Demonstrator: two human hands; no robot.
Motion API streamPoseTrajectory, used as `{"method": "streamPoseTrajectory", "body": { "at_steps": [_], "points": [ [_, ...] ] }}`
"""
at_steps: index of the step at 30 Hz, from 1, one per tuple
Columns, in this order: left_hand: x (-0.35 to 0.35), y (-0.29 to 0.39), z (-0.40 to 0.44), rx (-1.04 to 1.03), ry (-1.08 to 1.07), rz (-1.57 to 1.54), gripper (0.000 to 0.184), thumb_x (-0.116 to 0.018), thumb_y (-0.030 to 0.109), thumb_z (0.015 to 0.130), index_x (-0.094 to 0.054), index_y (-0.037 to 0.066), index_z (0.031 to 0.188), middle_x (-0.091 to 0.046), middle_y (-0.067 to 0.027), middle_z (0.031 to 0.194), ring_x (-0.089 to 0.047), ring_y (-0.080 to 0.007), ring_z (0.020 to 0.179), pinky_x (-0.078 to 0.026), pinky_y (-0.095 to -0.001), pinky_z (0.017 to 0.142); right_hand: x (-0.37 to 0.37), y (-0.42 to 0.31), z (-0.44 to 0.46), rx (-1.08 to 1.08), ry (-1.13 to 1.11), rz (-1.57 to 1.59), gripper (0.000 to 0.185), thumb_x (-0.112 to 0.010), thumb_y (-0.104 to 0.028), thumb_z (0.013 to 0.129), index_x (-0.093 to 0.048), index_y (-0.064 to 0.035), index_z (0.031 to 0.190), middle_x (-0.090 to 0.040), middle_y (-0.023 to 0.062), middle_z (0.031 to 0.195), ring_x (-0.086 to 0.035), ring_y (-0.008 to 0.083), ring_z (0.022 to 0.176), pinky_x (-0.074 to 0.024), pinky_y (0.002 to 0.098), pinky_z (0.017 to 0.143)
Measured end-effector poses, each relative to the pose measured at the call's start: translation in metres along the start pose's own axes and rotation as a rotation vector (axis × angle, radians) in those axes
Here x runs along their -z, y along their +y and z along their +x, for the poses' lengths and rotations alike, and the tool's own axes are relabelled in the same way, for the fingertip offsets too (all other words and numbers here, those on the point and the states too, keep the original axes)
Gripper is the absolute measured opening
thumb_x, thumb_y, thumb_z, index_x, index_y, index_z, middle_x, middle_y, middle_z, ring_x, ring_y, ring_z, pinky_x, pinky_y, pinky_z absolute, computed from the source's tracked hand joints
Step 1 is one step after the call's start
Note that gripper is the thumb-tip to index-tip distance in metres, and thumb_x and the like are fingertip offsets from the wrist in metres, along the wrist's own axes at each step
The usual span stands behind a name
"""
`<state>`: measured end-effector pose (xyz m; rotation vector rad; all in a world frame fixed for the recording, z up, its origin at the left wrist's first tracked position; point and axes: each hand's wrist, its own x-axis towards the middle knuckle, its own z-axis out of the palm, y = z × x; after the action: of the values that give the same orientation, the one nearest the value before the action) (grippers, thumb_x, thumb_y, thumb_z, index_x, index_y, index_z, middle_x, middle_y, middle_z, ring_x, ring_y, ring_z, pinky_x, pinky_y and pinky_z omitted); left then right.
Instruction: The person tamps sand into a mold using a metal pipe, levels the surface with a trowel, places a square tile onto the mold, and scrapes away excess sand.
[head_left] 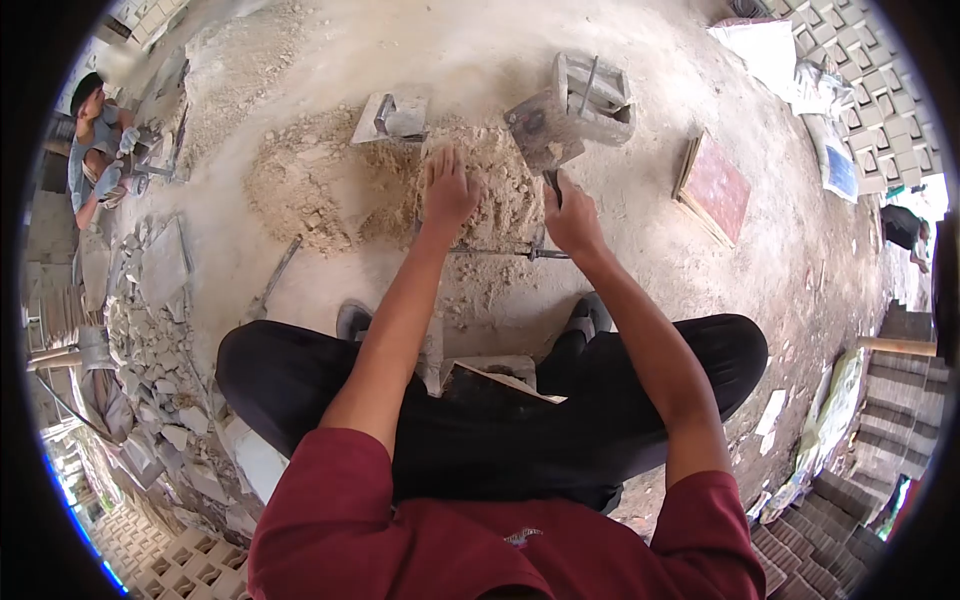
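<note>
My left hand (pixel 452 192) lies on the heaped tan, crumbly mix (pixel 495 175), fingers stretched out. In my right hand (pixel 574 220) is the dark handle of a broad-bladed trowel (pixel 545 130), its blade pointing away from me and stained with mix. The trowel blade reaches up beside a grey box-like block (pixel 592 98) with hollows and a rod in it. A metal bar (pixel 500 252) runs along the near side of the heap. Beyond my left hand is a flat plate with a handle (pixel 390 118), beside more loose mix (pixel 310 185).
A reddish board (pixel 715 190) lies on the right, near white sacks (pixel 765 55) and stacked blocks (pixel 860 90). Broken rubble (pixel 160 330) covers the left side. A person (pixel 98 145) crouches at far left; another person (pixel 903 228) is at far right.
</note>
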<state>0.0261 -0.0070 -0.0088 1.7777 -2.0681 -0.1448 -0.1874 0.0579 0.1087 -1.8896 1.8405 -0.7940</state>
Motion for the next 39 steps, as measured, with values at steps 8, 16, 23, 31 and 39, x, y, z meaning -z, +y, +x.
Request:
{"method": "streamPoseTrajectory", "body": {
  "at_steps": [8,16,23,31,39],
  "points": [
    [-0.001,-0.030,-0.029,-0.031,0.115,-0.193,0.060,-0.038,0.029,0.095,-0.029,-0.005,0.143,-0.029,-0.0236,0.150,-0.022,-0.0361,0.142,-0.018,-0.0433,0.117,-0.008,-0.010,-0.007,-0.019,-0.024,-0.066,0.045,-0.049,-0.023,0.094,-0.050,0.0088,0.125,-0.063,0.0321,0.095,-0.060,0.0479,0.092,-0.0459,0.0522,0.084],
    [0.016,-0.029,-0.057,0.084,0.269,-0.446,0.050,-0.048,0.019,0.090,-0.045,-0.002,0.135,-0.043,-0.0218,0.141,-0.037,-0.0370,0.132,-0.030,-0.0430,0.110,-0.011,-0.004,0.006,0.065,0.031,-0.058,0.044,-0.050,-0.021,0.092,-0.050,0.0099,0.124,-0.063,0.0322,0.095,-0.060,0.0469,0.093,-0.0465,0.0508,0.085],
    [0.029,-0.038,-0.064,0.120,0.224,-0.229,0.044,-0.053,0.022,0.089,-0.055,0.010,0.131,-0.057,-0.0123,0.121,-0.050,-0.0323,0.115,-0.038,-0.0448,0.098,-0.019,-0.020,0.000,0.037,-0.027,-0.112,0.041,-0.049,-0.022,0.093,-0.052,0.0055,0.123,-0.063,0.0295,0.098,-0.060,0.0462,0.094,-0.0464,0.0507,0.085],
    [0.038,-0.047,-0.034,-0.001,0.094,-0.246,0.025,-0.060,0.021,0.084,-0.068,0.006,0.103,-0.063,-0.0152,0.103,-0.059,-0.0355,0.098,-0.046,-0.0454,0.087,-0.012,-0.026,-0.001,0.108,-0.047,-0.048,0.043,-0.050,-0.024,0.093,-0.051,0.0060,0.124,-0.063,0.0299,0.098,-0.059,0.0464,0.095,-0.0458,0.0512,0.084],
    [0.041,-0.047,-0.027,0.042,0.142,-0.416,0.022,-0.057,0.020,0.088,-0.066,0.001,0.094,-0.063,-0.0208,0.098,-0.059,-0.0397,0.091,-0.047,-0.0469,0.081,-0.008,-0.016,-0.005,0.075,-0.055,-0.048,0.046,-0.050,-0.023,0.093,-0.049,0.0094,0.126,-0.062,0.0328,0.095,-0.060,0.0469,0.094,-0.0462,0.0506,0.083]
  ]
}}
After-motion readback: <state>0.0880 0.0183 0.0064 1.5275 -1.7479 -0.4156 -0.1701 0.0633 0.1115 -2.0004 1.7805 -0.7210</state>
